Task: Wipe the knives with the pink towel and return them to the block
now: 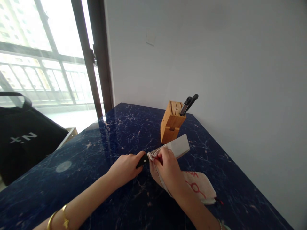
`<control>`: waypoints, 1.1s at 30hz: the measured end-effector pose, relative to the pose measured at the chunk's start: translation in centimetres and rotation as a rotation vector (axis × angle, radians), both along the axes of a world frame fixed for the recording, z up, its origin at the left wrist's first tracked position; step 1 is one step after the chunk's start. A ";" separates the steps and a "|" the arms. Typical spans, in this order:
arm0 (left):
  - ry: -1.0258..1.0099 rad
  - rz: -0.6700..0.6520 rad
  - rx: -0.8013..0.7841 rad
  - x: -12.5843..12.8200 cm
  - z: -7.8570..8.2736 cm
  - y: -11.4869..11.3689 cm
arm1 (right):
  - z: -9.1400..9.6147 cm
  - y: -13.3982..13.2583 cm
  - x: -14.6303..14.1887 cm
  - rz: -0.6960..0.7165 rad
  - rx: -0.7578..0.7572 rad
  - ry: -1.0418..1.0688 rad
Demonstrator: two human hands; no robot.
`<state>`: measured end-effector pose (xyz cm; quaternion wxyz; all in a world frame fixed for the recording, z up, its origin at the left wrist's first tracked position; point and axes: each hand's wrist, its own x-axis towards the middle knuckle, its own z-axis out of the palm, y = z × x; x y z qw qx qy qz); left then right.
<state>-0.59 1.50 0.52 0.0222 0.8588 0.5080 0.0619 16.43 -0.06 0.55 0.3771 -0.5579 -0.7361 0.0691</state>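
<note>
My left hand (pixel 127 166) is closed round the black handle of a cleaver (pixel 178 147), whose wide pale blade points away toward the wall. My right hand (pixel 168 167) pinches a white cloth with red print (pixel 200 187) against the blade near the handle; the rest of the cloth hangs down onto the dark blue marble table (pixel 107 143). Just beyond the blade stands a wooden knife block (pixel 171 123) with two black knife handles (pixel 189 103) sticking out of it.
A black bag (pixel 24 137) with white lettering sits at the left beside the table. A large window (pixel 43 54) with a dark frame is behind it. The grey wall (pixel 216 57) runs along the table's right edge.
</note>
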 end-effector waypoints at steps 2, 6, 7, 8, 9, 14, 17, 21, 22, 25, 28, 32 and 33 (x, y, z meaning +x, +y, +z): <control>-0.001 -0.017 0.027 0.1 0.0 -0.2 | 0.3 -0.1 0.0 -0.008 0.025 0.019; -0.012 -0.054 0.054 0.2 0.0 -0.4 | 0.8 -0.2 0.0 -0.014 0.029 0.031; -0.017 -0.059 0.052 0.2 0.0 -0.4 | 0.8 -0.2 0.0 -0.006 0.025 0.022; -0.024 -0.060 0.049 0.1 0.0 -0.3 | 0.8 -0.2 0.1 0.002 0.018 0.008; -0.031 -0.059 0.045 0.0 -0.1 -0.2 | 0.8 -0.2 0.1 0.008 0.007 -0.012; -0.067 -0.044 0.022 -0.3 -0.4 0.2 | 0.2 0.0 0.3 0.006 -0.065 -0.094; -0.075 -0.023 0.010 -0.3 -0.4 0.3 | 0.1 0.0 0.4 0.000 -0.013 -0.082; -0.069 -0.018 -0.003 -0.3 -0.3 0.2 | 0.2 0.0 0.4 -0.010 0.106 -0.035; -0.070 -0.021 -0.002 -0.3 -0.3 0.2 | 0.2 0.0 0.4 -0.012 0.118 -0.025; -0.079 -0.026 0.003 -0.3 -0.2 0.1 | 0.3 0.0 0.4 -0.005 0.115 -0.012; -0.078 -0.031 0.012 -0.3 -0.1 0.0 | 0.4 -0.3 0.1 0.018 0.089 -0.034; -0.066 -0.029 -0.001 -0.2 0.0 0.0 | 0.2 -0.1 0.0 0.022 0.106 -0.040; -0.063 -0.024 -0.009 -0.2 0.0 0.0 | 0.2 0.1 0.3 0.019 0.116 -0.023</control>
